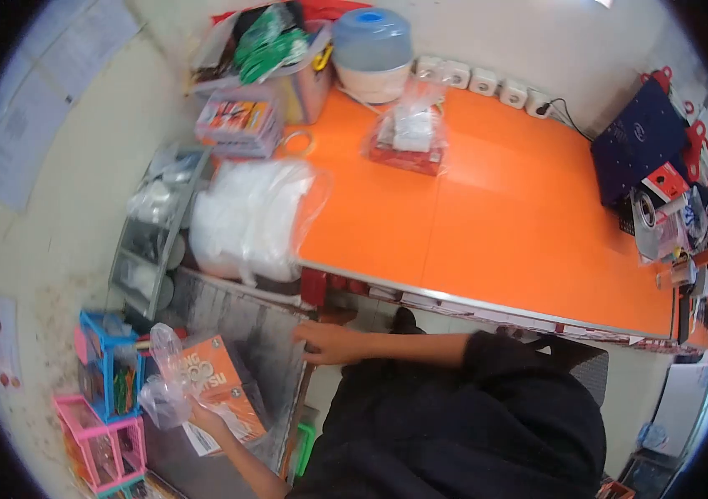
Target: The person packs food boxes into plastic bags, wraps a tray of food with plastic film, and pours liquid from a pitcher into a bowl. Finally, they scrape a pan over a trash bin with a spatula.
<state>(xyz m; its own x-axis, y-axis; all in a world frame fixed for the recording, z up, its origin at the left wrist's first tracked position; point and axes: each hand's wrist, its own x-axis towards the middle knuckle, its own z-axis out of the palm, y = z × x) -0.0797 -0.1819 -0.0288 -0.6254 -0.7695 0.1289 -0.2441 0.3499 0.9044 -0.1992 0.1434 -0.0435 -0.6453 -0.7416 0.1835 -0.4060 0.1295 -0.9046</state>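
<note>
Orange cardboard, glossy and printed with pale lettering, makes up the box [219, 378], which is held at 8 o'clock in the view and is partly wrapped in a crinkled clear plastic bag [163, 392]. Its lower edge is clamped by the curled fingers of the left hand [204, 418], with the forearm raised from 6 o'clock. At the box's 2 o'clock, the right hand [329, 343] is laid flat, fingers straight and close together, on a dull grey panel [242, 320]. A blue lattice crate [104, 353] is seen at the box's 9 o'clock.

An orange table [495, 224] stands against cream walls [63, 249] hung with papers [29, 125].
</note>
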